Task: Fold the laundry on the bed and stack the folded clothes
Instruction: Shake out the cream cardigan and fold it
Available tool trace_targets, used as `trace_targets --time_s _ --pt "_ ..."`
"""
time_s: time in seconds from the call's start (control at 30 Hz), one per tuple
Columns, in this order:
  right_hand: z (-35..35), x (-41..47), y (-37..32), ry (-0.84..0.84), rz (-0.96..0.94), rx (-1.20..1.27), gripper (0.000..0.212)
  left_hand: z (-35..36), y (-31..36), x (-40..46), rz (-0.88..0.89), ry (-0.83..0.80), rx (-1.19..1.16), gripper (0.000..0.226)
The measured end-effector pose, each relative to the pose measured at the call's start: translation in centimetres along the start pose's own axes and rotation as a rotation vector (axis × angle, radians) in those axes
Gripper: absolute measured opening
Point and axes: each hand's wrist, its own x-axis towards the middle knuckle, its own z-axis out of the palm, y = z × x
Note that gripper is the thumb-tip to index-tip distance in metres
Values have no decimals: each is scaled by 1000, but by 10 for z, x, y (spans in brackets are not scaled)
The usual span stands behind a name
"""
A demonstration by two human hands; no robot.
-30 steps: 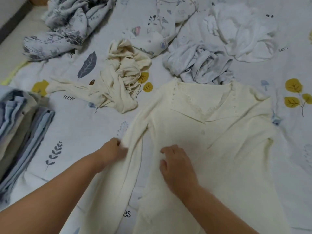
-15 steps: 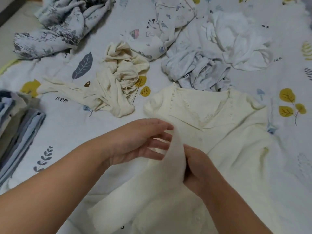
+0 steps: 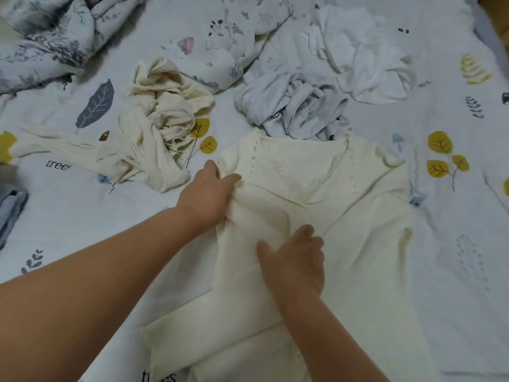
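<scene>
A cream V-neck cardigan (image 3: 358, 244) lies face up on the leaf-print bedsheet (image 3: 68, 221), its left sleeve folded in across the body. My left hand (image 3: 206, 194) grips the cloth at the left shoulder, thumb on top and fingers tucked under the fold. My right hand (image 3: 294, 260) lies palm down on the folded sleeve at the chest, fingers spread. A crumpled beige garment (image 3: 159, 125) lies to the upper left, a grey-white crumpled garment (image 3: 292, 106) just beyond the collar, and a white one (image 3: 366, 59) behind that.
A blue-grey floral fabric (image 3: 49, 37) is heaped at the top left and a pale printed one (image 3: 234, 37) at top centre. The edge of a folded blue-grey stack (image 3: 11, 208) shows at the far left. Bare sheet lies to the right of the cardigan.
The lifted left sleeve has been brought over and laid across the cardigan's body. My left hand moved up to the shoulder; my right hand let go and now presses flat.
</scene>
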Motion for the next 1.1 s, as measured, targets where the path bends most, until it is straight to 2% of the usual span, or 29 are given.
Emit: trace_targets --time_s 0.07,0.13,0.17,0.27,0.33,0.4,0.47,0.53,0.6,0.67,0.77,0.8,0.87,0.93,1.03,1.1 --pt "-7 10 3 -40 -26 -81 44 -1 -2 11 11 -52 219 34" --pt "-25 20 15 -98 -104 -13 23 -8 -1 21 -6 -88 301 32" --pt "-36 25 26 -183 -169 44 17 -12 0 26 -16 -111 308 32" --pt "-69 36 58 -517 -251 230 18 -19 5 34 -13 -144 423 29" --pt "-79 43 79 -508 -191 63 10 -17 12 36 -19 -153 529 30" --pt "-78 49 99 -338 -142 -230 19 -10 18 39 -37 -154 603 31" --pt "-74 46 107 -280 -82 -267 21 -5 19 41 -72 -151 595 30" --pt "-72 40 107 -385 8 -85 9 -3 16 42 -99 -150 546 31" --pt "-73 34 113 -495 2 -32 23 -2 13 44 -96 -151 556 33" --pt "-81 30 120 -587 -68 -94 30 -4 10 48 -82 -148 605 36" --pt "-103 26 131 -852 -86 101 41 -12 1 55 -91 -111 668 40" --pt "-108 24 133 -901 -83 84 41 -16 -3 57 -104 -108 698 41" --pt "-103 23 142 -896 -89 -120 24 -21 -9 59 -143 -120 754 38" --pt "-93 22 149 -741 -143 -322 29 -22 -13 61 -192 -133 757 37" --pt "-84 22 161 -643 -127 -290 27 -19 -15 57 -228 -124 726 36" --pt "-86 17 167 -566 -123 -358 16 -17 -12 54 -203 -49 681 35"
